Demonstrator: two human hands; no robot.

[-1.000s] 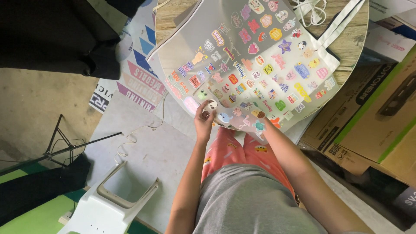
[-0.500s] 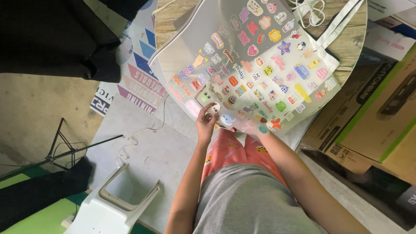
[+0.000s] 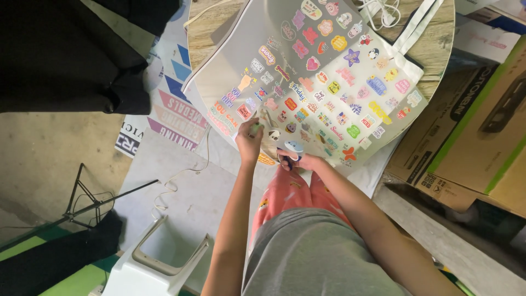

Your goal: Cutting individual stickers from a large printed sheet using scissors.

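Both hands [image 3: 249, 140] at sticker sheet [image 3: 329, 82] edge

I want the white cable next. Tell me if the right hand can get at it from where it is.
Probably not without leaning: the right hand sits at the sticker sheet's near edge, the white cable at the round table's far side.

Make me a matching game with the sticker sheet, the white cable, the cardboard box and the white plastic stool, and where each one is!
Things:
1. sticker sheet
2. white cable
3. cardboard box
4. white plastic stool

Places:
A. on the floor, by the person's left arm
B. far edge of the round wooden table
C. spread across the table, both hands at its near edge
D. right of the table

Pairs: 1-C, 2-B, 3-D, 4-A
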